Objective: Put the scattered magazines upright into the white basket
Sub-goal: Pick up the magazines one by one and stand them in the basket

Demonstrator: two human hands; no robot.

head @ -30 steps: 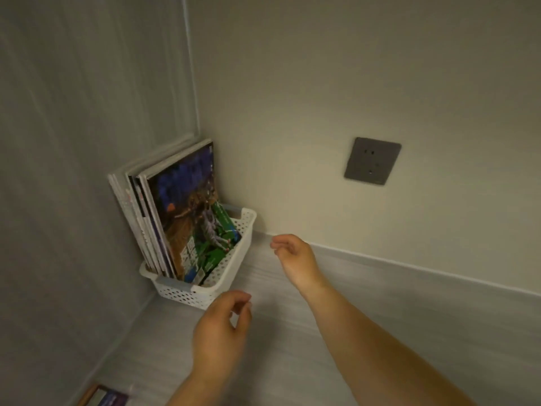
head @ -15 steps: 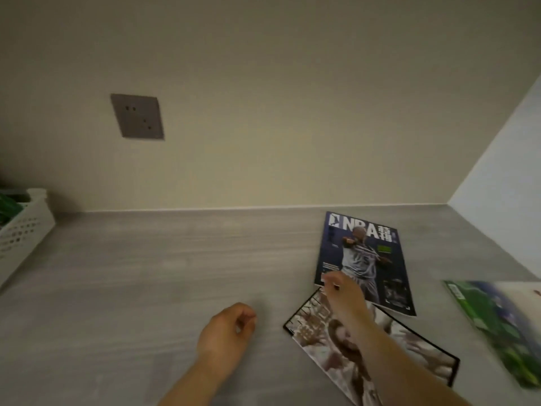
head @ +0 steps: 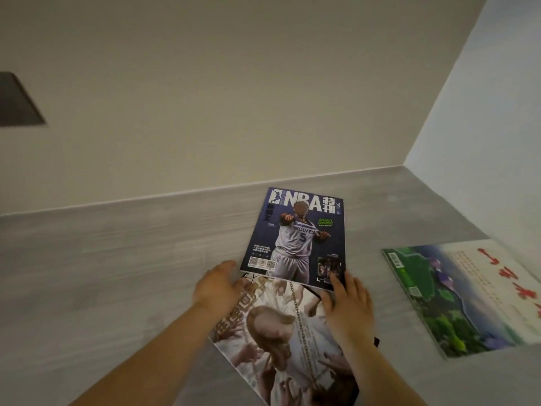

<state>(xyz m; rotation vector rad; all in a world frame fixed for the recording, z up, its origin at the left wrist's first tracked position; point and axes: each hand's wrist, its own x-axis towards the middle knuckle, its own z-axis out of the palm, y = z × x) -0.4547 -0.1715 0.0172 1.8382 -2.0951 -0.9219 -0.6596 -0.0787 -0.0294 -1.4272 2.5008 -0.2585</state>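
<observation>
The right hand (head: 347,303) lies with fairly straight fingers on the near right corner of the NBA magazine (head: 295,235), one fingertip on its cover. The left hand (head: 218,284) is relaxed and stretched toward the near left corner of the same magazine; whether it touches the edge cannot be told. The NBA magazine lies just beyond both hands and overlaps the far end of a pale magazine (head: 287,341), which lies under both wrists. To the right, apart, lies a green magazine (head: 468,294). All rest on the grey surface (head: 117,273).
</observation>
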